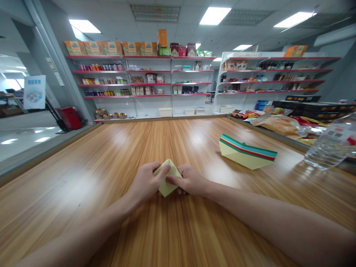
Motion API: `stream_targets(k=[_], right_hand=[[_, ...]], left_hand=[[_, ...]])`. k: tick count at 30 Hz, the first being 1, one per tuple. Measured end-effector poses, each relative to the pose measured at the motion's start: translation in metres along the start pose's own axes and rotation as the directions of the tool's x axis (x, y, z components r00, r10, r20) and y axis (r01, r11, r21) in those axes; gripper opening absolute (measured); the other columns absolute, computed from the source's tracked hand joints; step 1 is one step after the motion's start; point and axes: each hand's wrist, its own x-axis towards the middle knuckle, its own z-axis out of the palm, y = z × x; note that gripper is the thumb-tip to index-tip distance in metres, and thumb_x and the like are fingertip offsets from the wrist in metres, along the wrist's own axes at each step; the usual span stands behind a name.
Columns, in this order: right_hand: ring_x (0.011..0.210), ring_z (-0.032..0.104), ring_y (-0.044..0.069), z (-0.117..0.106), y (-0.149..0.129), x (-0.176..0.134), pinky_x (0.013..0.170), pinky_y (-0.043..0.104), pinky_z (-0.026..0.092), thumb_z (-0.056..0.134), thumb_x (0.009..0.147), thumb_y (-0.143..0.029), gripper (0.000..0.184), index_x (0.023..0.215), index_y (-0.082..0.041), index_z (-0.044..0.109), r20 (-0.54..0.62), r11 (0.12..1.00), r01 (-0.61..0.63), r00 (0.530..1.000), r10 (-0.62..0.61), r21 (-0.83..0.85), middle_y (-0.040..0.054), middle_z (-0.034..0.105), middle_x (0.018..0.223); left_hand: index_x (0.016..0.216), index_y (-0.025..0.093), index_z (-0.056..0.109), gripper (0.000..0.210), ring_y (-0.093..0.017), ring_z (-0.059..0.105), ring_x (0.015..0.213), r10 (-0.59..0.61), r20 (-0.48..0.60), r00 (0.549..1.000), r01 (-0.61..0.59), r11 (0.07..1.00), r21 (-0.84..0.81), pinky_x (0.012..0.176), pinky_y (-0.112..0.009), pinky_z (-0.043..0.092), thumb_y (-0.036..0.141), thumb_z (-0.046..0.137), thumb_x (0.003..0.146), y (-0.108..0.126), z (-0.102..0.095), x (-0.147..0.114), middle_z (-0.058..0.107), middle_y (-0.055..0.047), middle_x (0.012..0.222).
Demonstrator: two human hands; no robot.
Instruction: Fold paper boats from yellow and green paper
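A left hand [146, 178] and a right hand [194, 180] hold a folded pale yellow paper [166, 189] between them, in front of the person at the middle of the table [83, 167]. Each thumb presses on its upper face, pinching it against fingers mostly hidden behind. No writing shows on the paper. It is diamond-shaped, one corner pointing away from the person and the opposite one back toward them, so its long axis runs near to far.

To the right, apart from the hands, sits a paper boat [244, 154] with green, blue and red stripes along its top, its length running across the table. Beyond its right end stands a clear bottle [330, 142]; a red mark shows on it, the print too blurred to read. Snack packets [280, 124] lie past the table's right edge. Farther off, a sign [34, 92] bears blurred characters, and orange boxes [111, 48] top the shelves [151, 95], their labels too small to read
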Motion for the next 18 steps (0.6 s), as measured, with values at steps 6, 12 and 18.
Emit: stream_targets(k=[6, 12, 18], right_hand=[[0.04, 0.047, 0.006, 0.012, -0.003, -0.005, 0.036, 0.015, 0.035, 0.056, 0.081, -0.039, 0.032, 0.063, -0.012, 0.056, 0.004, 0.993, 0.058, 0.998, -0.059, 0.099, -0.0017, 0.052, 0.049], [0.035, 0.048, 0.007, 0.015, -0.003, -0.006, 0.033, 0.016, 0.035, 0.045, 0.087, -0.038, 0.042, 0.055, -0.011, 0.056, -0.021, 0.998, 0.03, 0.999, -0.032, -0.059, 0.001, 0.054, 0.045], [0.036, 0.048, 0.007, 0.017, -0.008, -0.011, 0.037, 0.015, 0.037, 0.047, 0.086, -0.035, 0.041, 0.052, -0.013, 0.055, 0.107, 0.977, 0.158, 0.984, -0.144, -0.146, 0.0006, 0.055, 0.044]], left_hand=[[0.052, 0.017, 0.044, 0.046, -0.01, 0.037, 0.048, 0.03, -0.183, 0.983, -0.018, 0.998, 0.063, 0.046, -0.023, 0.025, 0.05, 0.043, 0.084, 0.006, 0.0, 0.0, 0.038, 0.004, 0.049], [0.052, 0.018, 0.039, 0.049, -0.01, 0.036, 0.047, -0.043, -0.131, 0.99, 0.056, 0.994, 0.093, 0.045, -0.023, 0.022, 0.055, 0.037, 0.085, -0.002, -0.004, 0.009, 0.038, 0.004, 0.05], [0.049, 0.018, 0.034, 0.05, -0.01, 0.034, 0.044, 0.094, -0.139, 0.986, -0.044, 0.946, 0.322, 0.047, -0.025, 0.02, 0.049, 0.033, 0.089, 0.008, -0.006, 0.003, 0.035, 0.004, 0.045]])
